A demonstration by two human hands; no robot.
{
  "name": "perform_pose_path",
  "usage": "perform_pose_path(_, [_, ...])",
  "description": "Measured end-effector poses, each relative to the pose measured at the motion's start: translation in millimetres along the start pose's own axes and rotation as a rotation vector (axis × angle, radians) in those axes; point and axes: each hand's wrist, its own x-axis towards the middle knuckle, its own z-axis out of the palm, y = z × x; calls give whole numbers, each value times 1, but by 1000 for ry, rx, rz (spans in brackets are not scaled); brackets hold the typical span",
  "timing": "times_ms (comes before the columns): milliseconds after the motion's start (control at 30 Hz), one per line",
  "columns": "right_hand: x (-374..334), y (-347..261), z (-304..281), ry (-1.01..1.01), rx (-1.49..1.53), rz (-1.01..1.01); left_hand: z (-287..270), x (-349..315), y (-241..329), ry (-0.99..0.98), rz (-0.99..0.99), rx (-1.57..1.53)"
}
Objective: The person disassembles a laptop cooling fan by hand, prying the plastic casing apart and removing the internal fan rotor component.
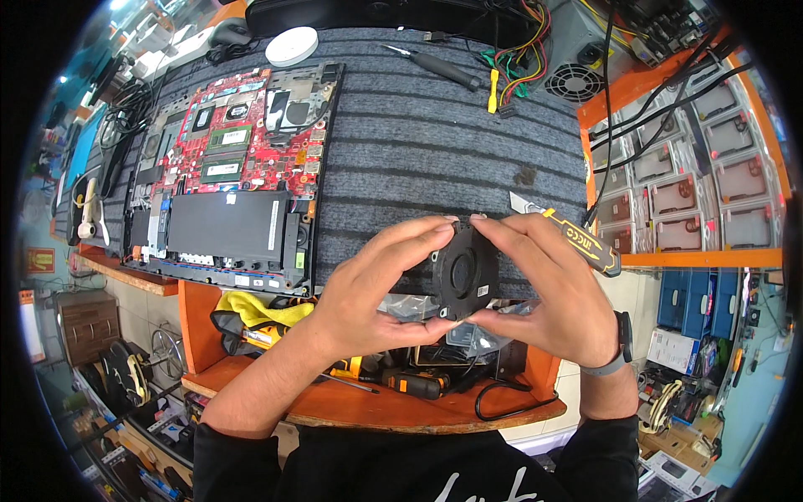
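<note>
A black laptop cooling fan (462,269) is held up in front of me, over the near edge of the bench mat. My left hand (368,280) grips its left side, fingertips on the top edge and thumb below. From the other side, my right hand (556,289) pinches it the same way. Its round hub and a small white label face me. To the left lies an opened laptop base (311,243) with a red circuit board (188,159), memory modules and a flat dark battery (226,224).
A yellow and black utility knife (581,240) lies beside my right hand, its blade out. At the back are a screwdriver (439,69), a round white lid (292,47) and coloured cables (523,54). Tools and a yellow cloth (259,309) fill the shelf (418,416) below.
</note>
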Motion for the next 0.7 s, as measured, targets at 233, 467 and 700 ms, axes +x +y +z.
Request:
perform_pose_path(233, [0,-1,-1,16,-30,7,-2,2,-3,-29,41,-1])
perform_pose_path(467, [3,11,-6,15,-113,-153,1,2,1,-94,-448,-796])
perform_pose_path(700, [7,18,-1,23,-7,-239,4,2,1,-182,-614,-1039])
